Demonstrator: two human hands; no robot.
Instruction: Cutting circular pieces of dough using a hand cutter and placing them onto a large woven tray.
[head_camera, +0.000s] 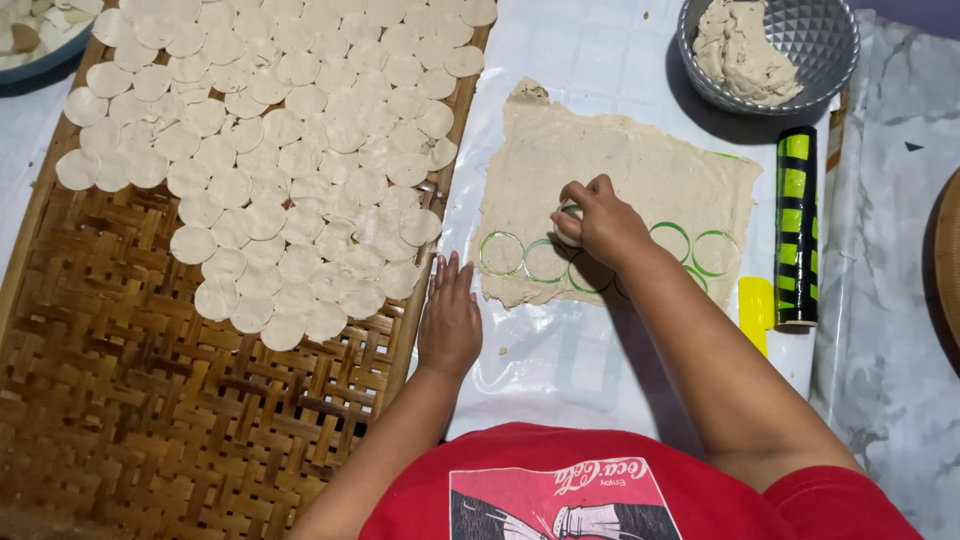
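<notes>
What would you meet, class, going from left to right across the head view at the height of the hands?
Woven bamboo tray → cut dough rounds → left hand → rolled dough sheet → right hand on a round cutter → green-and-black rolling pin → marbled tabletop.

No pkgs, labels, signs or screens visible on the work surface.

We saw the rolled dough sheet lying flat on plastic — pale, ragged-edged, ring cuts along its near edge — a round cutter pressed upright into it.
</notes>
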